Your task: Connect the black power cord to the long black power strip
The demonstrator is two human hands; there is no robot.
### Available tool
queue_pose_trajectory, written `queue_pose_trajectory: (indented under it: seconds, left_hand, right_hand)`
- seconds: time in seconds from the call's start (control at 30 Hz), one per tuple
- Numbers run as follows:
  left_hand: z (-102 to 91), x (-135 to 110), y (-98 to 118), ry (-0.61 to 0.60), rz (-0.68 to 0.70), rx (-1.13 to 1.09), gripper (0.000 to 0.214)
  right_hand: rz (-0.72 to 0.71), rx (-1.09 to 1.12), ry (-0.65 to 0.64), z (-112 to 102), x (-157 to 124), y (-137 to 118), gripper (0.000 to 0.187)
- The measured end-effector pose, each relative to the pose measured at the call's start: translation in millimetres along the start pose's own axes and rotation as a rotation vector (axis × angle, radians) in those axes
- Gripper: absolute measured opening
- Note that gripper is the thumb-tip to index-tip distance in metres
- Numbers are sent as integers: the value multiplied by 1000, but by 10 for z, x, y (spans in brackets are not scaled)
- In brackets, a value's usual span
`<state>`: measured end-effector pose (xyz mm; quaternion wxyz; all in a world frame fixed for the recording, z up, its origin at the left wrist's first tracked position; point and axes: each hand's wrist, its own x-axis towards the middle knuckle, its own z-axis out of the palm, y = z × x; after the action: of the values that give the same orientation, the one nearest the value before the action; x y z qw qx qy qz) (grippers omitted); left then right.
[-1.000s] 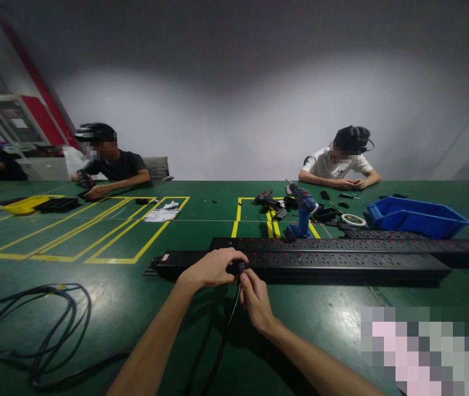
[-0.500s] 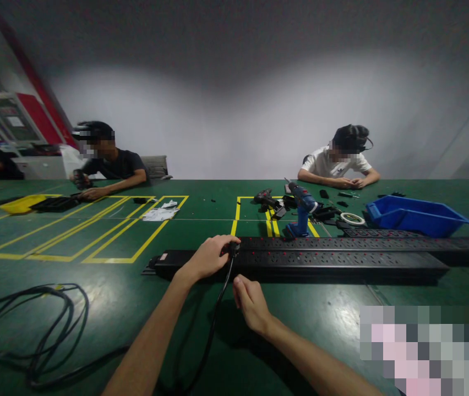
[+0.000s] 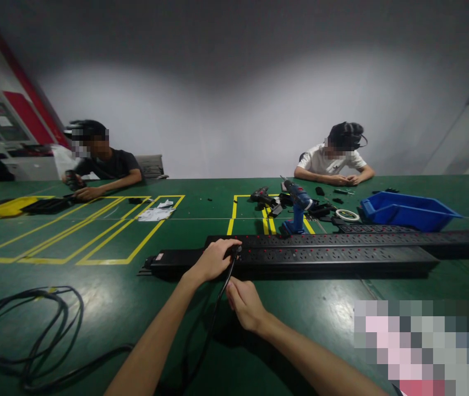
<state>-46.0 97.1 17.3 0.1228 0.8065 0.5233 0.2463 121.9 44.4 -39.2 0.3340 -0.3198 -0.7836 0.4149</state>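
Two long black power strips (image 3: 321,256) lie one behind the other across the table, sockets and small red lights facing up. My left hand (image 3: 214,260) is closed round a black plug (image 3: 238,251) on top of the front strip; its prongs are hidden. A black cable (image 3: 214,319) runs from the plug down toward me. Close beside this cable, my right hand (image 3: 246,303) is closed, thumb pressed to curled fingers. The fingertips meet the cable's edge, and what is inside them, if anything, is hidden.
Loops of black cable (image 3: 63,313) lie at left. Behind the strips stand a blue cordless drill (image 3: 298,204), a second drill (image 3: 261,194), a tape roll (image 3: 347,215) and a blue bin (image 3: 412,212). Two people sit across the green table (image 3: 201,231), one with hands on a black tray.
My right hand has moved slightly left, up to the cable. My left hand stays on the plug. The whole view has shifted a little.
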Motion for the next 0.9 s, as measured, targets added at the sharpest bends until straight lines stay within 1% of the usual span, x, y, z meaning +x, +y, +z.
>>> queue_pose_trajectory:
  seconds: [0.3, 0.43, 0.6, 0.73, 0.9]
  left_hand:
    - [-57, -7, 84, -26, -10, 15, 42]
    - [-51, -11, 78, -18, 11, 31, 41]
    - [-19, -3, 55, -22, -10, 36, 42]
    - [26, 0, 54, 3, -4, 27, 41]
    - [90, -5, 39, 75, 6, -5, 37]
  right_hand:
    - [5, -4, 1, 2, 0, 23, 42]
    - [7, -11, -6, 12, 5, 39, 41]
    - [20, -21, 8, 31, 9, 60, 39]
    - [29, -22, 13, 36, 9, 65, 40]
    - [34, -19, 7, 32, 13, 69, 41]
